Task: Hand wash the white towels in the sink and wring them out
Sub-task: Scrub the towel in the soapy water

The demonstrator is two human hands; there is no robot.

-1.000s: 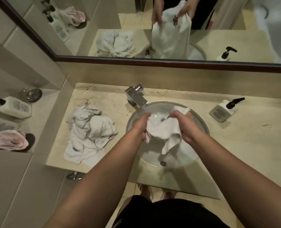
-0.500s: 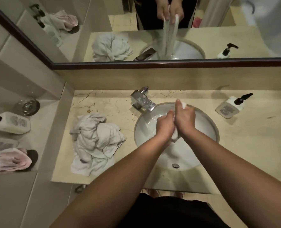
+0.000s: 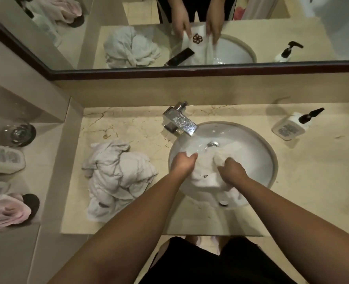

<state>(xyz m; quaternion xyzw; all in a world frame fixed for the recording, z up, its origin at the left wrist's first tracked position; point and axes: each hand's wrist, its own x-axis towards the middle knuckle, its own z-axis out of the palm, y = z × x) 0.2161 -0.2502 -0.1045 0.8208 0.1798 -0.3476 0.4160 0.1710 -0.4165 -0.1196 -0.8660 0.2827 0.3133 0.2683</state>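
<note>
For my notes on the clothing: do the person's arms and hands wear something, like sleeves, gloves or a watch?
No. The left hand and right hand are bare, without gloves, and no ring shows. Both forearms are uncovered to the frame edge: no sleeve, watch or bracelet.

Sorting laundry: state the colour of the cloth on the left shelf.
Pale pink cloth, head view.
</note>
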